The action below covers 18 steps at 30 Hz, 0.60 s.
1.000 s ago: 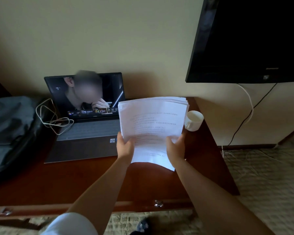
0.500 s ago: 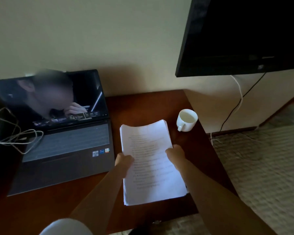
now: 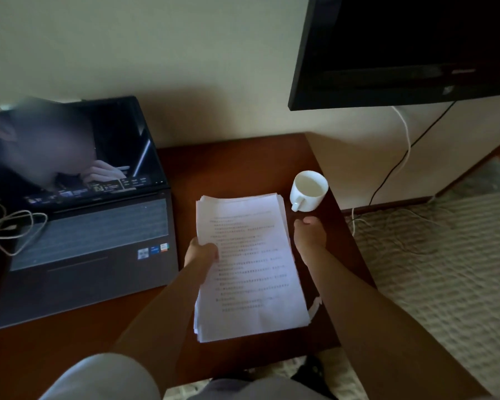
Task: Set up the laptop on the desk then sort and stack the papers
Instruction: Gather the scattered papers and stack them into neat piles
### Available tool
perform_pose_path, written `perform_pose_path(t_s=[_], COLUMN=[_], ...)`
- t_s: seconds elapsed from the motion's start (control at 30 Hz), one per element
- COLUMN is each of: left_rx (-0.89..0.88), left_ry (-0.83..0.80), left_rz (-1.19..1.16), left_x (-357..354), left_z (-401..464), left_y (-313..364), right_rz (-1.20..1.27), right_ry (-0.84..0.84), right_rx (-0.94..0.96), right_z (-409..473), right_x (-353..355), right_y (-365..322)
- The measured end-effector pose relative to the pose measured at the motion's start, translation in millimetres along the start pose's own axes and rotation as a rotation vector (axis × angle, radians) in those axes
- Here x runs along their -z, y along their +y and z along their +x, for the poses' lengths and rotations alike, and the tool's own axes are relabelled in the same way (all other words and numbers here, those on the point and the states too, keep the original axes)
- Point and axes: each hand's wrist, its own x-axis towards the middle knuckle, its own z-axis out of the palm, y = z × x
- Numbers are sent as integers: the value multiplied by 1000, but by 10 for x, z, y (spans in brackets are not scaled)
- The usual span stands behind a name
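Since a moment ago the stack of printed papers (image 3: 247,264) has come down flat onto the desk (image 3: 237,166) at centre frame, between the open laptop (image 3: 78,226) and the white mug (image 3: 308,192), and the right hand (image 3: 311,236) has let go, resting loosely at the stack's right edge. The left hand (image 3: 201,252) pinches the left edge, forearm reaching up from lower frame. Loose sheets look light, floppy and prone to sliding askew, so squaring them by both long edges seems best.

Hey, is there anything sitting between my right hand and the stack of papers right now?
Nothing visible. The right hand is beside the right edge of the paper stack, with only bare desk there. The white cup stands farther back, and the left hand grips the stack's left edge.
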Motion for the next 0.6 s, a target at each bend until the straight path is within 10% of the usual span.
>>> perform_pose_path(t_s=[0.3,0.6], left_rx=[178,41], left_ry=[-42,-99], left_rz=[-30,-157], left_x=[-216,-1076], left_z=[-697,-1193], left_y=[-353,-402], right_rz=[-201,71], right_ry=[-433,-384], right_rx=[-49,69], right_z=[-135,50], right_x=[254,933], right_y=[587,884])
